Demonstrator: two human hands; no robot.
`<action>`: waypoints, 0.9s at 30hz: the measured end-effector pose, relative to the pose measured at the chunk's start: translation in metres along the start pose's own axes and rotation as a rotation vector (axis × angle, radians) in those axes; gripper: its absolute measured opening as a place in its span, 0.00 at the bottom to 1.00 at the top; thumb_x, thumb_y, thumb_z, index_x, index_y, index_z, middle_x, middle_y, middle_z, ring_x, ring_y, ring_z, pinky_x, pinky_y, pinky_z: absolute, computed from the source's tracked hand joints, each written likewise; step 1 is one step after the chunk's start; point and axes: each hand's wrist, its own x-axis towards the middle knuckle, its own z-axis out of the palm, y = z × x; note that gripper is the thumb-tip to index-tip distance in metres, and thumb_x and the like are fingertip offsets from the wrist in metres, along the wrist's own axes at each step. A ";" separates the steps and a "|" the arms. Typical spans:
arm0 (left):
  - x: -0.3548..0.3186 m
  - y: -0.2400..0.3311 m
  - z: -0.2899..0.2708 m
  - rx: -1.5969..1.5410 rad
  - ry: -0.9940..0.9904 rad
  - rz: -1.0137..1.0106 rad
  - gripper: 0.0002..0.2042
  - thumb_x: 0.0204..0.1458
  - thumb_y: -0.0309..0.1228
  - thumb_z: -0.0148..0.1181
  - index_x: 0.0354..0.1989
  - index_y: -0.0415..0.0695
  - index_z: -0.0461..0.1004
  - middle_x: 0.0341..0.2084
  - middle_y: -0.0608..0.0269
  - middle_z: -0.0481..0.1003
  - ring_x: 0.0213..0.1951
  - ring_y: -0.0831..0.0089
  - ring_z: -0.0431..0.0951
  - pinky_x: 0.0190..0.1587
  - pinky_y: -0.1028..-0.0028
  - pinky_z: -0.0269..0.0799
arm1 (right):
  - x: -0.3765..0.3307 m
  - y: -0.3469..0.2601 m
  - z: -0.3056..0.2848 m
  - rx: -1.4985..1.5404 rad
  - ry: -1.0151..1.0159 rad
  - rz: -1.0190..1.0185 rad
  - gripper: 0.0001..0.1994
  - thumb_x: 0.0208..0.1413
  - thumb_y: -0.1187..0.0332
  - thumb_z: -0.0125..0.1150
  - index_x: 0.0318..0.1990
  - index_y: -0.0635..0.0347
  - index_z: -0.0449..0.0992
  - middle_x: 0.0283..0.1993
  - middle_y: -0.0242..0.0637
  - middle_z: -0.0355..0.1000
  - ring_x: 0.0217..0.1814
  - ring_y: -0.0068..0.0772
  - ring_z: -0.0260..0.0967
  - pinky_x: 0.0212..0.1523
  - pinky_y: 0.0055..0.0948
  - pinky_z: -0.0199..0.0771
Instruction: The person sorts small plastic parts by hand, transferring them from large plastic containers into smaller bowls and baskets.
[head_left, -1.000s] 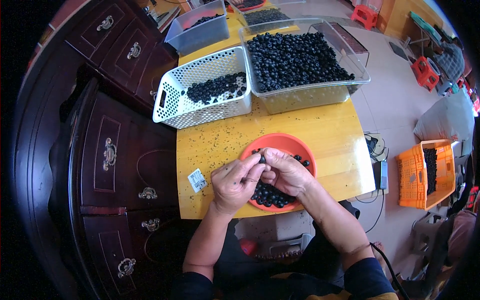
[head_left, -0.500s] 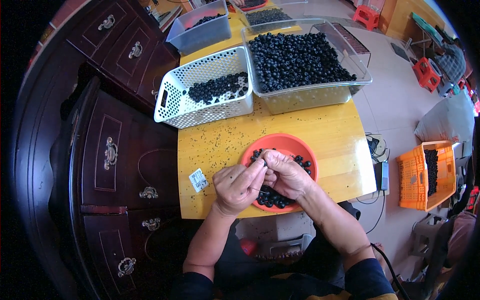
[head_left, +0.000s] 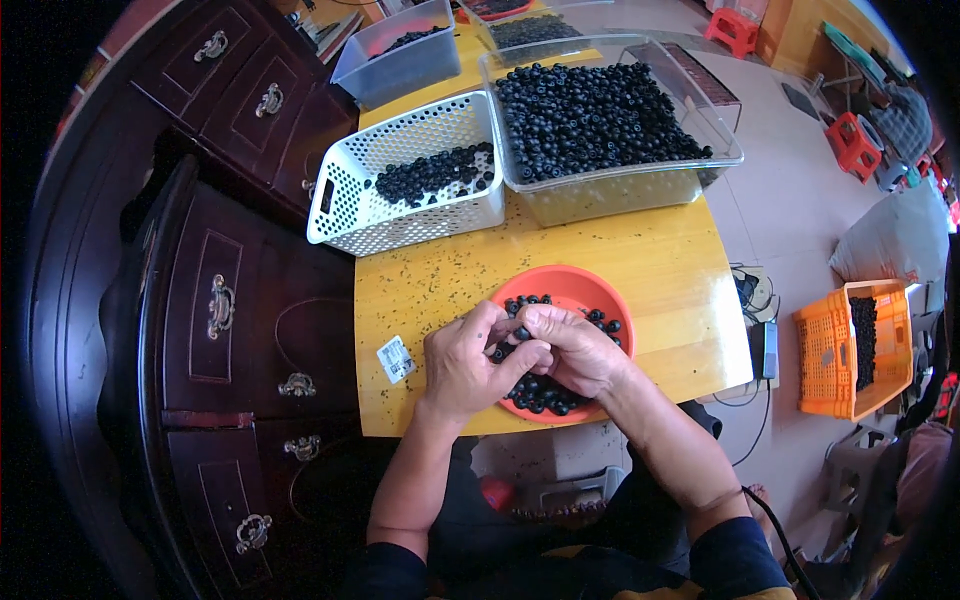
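My two hands meet over a round orange-red basin [head_left: 580, 280] on the yellow wooden table. The basin holds several small round black parts [head_left: 550, 395], whose exact kind I cannot make out. My right hand [head_left: 575, 350] pinches one such black part [head_left: 522, 333] between thumb and forefinger. Beside it, my left hand [head_left: 465, 360] has thumb and forefinger spread apart, with dark round parts visible in the gap. Whether those lie in the basin or against the left fingers I cannot tell; its other fingers are partly hidden.
Behind the basin stand a white perforated basket [head_left: 400, 225] and a big clear bin [head_left: 610, 185], both with black parts. A small white label [head_left: 396, 359] and black specks lie on the table [head_left: 680, 280]. Dark drawers [head_left: 215, 300] flank it; an orange crate [head_left: 825, 360] stands right.
My left thumb and forefinger have parted from their pinch, and the left thumb has moved lower. The black part now shows plainly in my right fingers. The containers have stayed put.
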 end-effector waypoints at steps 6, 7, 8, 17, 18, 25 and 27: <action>0.001 -0.002 -0.001 0.056 -0.038 0.031 0.25 0.49 0.55 0.71 0.32 0.43 0.72 0.18 0.59 0.75 0.21 0.61 0.80 0.24 0.65 0.73 | 0.000 -0.001 -0.002 -0.020 0.015 0.074 0.15 0.66 0.51 0.60 0.39 0.54 0.78 0.27 0.18 0.68 0.24 0.11 0.55 0.26 0.16 0.55; 0.002 -0.001 -0.001 0.079 -0.036 0.046 0.25 0.50 0.55 0.70 0.31 0.43 0.72 0.18 0.59 0.75 0.21 0.60 0.80 0.24 0.65 0.73 | 0.000 -0.001 -0.003 -0.016 0.030 0.080 0.15 0.66 0.51 0.59 0.39 0.54 0.78 0.27 0.18 0.68 0.24 0.11 0.55 0.27 0.16 0.55; 0.002 -0.001 -0.001 0.103 -0.034 0.061 0.25 0.50 0.55 0.70 0.31 0.43 0.72 0.18 0.59 0.75 0.21 0.60 0.80 0.23 0.65 0.73 | 0.000 -0.001 -0.003 -0.012 0.045 0.085 0.15 0.66 0.51 0.59 0.39 0.53 0.78 0.27 0.18 0.67 0.24 0.11 0.55 0.27 0.16 0.55; 0.002 -0.002 -0.001 0.121 -0.067 0.056 0.24 0.52 0.55 0.69 0.30 0.44 0.71 0.18 0.59 0.75 0.21 0.60 0.79 0.22 0.64 0.72 | 0.000 -0.001 -0.006 -0.019 0.031 0.091 0.14 0.67 0.52 0.59 0.39 0.51 0.77 0.26 0.17 0.65 0.25 0.11 0.54 0.26 0.16 0.55; 0.002 -0.002 -0.001 0.122 -0.067 0.056 0.24 0.52 0.55 0.69 0.30 0.44 0.71 0.18 0.59 0.75 0.21 0.60 0.79 0.22 0.64 0.72 | 0.000 -0.001 -0.006 -0.019 0.030 0.090 0.14 0.67 0.52 0.59 0.39 0.51 0.77 0.26 0.17 0.65 0.25 0.11 0.54 0.26 0.16 0.55; 0.001 -0.003 0.006 0.132 -0.067 0.063 0.22 0.54 0.52 0.67 0.28 0.44 0.70 0.17 0.59 0.76 0.21 0.59 0.80 0.22 0.63 0.73 | 0.000 -0.002 -0.008 0.011 0.075 0.110 0.13 0.67 0.53 0.59 0.37 0.52 0.76 0.26 0.17 0.64 0.24 0.11 0.54 0.25 0.16 0.54; 0.000 -0.005 0.010 0.142 -0.073 0.068 0.22 0.54 0.51 0.67 0.28 0.44 0.69 0.17 0.59 0.76 0.20 0.58 0.80 0.22 0.63 0.73 | 0.000 -0.002 -0.010 0.011 0.091 0.120 0.13 0.67 0.54 0.58 0.37 0.52 0.75 0.26 0.17 0.64 0.24 0.11 0.53 0.24 0.16 0.53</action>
